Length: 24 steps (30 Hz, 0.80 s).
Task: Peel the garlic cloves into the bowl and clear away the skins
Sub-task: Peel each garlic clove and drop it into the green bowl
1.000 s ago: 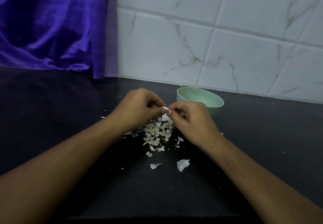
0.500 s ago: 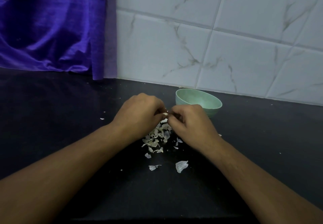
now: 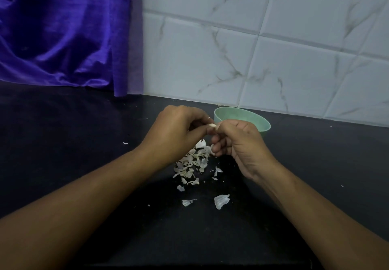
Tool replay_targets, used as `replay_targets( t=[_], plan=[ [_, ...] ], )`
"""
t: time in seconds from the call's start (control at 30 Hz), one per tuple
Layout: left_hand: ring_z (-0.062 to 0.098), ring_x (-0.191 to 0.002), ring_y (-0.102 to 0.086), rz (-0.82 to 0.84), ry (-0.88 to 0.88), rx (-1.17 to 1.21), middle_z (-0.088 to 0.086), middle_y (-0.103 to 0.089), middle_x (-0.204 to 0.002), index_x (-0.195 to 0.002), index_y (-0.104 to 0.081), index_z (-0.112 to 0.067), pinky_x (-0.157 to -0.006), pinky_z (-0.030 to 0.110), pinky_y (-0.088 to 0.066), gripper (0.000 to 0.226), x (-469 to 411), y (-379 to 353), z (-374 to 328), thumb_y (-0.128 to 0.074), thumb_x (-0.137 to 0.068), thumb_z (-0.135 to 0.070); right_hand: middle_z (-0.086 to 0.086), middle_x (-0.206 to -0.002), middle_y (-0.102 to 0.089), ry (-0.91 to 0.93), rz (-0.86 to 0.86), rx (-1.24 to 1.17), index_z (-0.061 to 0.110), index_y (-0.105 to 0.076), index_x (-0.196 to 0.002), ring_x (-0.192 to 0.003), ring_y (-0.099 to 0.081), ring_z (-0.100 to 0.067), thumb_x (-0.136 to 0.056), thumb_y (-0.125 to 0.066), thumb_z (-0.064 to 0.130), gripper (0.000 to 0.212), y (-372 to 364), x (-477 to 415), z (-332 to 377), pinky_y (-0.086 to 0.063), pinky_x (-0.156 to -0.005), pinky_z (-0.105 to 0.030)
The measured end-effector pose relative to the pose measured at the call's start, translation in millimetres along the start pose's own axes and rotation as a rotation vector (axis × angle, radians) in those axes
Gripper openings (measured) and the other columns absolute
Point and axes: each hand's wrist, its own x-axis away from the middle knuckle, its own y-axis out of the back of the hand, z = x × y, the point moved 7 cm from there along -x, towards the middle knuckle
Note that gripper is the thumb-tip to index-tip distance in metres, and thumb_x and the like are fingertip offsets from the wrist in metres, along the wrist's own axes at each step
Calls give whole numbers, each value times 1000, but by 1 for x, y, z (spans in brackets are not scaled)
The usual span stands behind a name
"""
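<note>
**Peeling in progress.** The left hand (image 3: 179,128) and right hand (image 3: 237,141) meet above the black countertop (image 3: 84,143). The fingers of both curl inward and pinch a single garlic clove (image 3: 212,125) between them. Only its pale tip shows between the thumbs, so how much skin is left on it cannot be told. Directly beneath lies the heap of papery skins (image 3: 193,162), with a larger loose skin (image 3: 221,201) and a few flakes nearer the onlooker. The pale green bowl (image 3: 265,127) stands just behind the right hand, near the marbled tile wall (image 3: 273,59); the rim and the hand hide its contents. A purple curtain (image 3: 63,27) hangs at far left.

**Suggested technique.** One hand should steady the clove while the other's thumbnail lifts the skin at the tip and strips it lengthwise. Working over the heap lets the fragments fall in one place. The bare clove then needs only a short carry back to the bowl. The scattered flakes will want gathering before the skins are cleared.
</note>
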Motion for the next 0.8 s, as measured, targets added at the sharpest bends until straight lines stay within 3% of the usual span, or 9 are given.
replay_targets(
  t=[0.17,0.33,0.57,0.7,0.8],
  plan=[
    [9,-82,-73,20,243,537,3,-79,-90,-105,-79,-15,-69,26,-59,11,0,-6,16,-74,-96,-20,-8,-71,-66,-23,85,-41,9,-75,-82,-53,-61,-16,-96,-63,8,18,-9,1,0,-49,-48,-23],
    [10,-76,-67,-28,417,831,6,-73,-87,-108,-77,-7,-65,24,-59,15,1,-10,27,-71,-96,-14,-11,-77,-74,32,82,127,4,-77,-85,-51,-61,-16,-95,-68,7,14,-8,1,-1,-46,-46,-25],
    [11,-78,-69,-88,476,894,9,-79,-102,-115,-74,-13,-70,29,-63,20,1,1,33,-71,-95,-13,-18,-78,-74,95,47,270,2,-77,-88,-50,-59,-15,-85,-82,7,9,-2,0,-3,-44,-41,-23],
    [10,-79,-69,-35,473,824,10,-79,-108,-116,-73,-9,-73,30,-62,21,1,-3,34,-71,-96,-15,1,-60,-69,135,7,371,12,-79,-93,-49,-60,-12,-89,-78,5,8,2,-1,-2,-47,-44,-25],
    [10,-80,-69,-18,474,816,10,-78,-109,-114,-74,-12,-75,30,-62,18,1,-5,35,-71,-97,-15,6,-55,-67,163,-16,471,16,-79,-102,-47,-61,-10,-95,-71,8,13,5,-3,-1,-49,-46,-25]
  ],
)
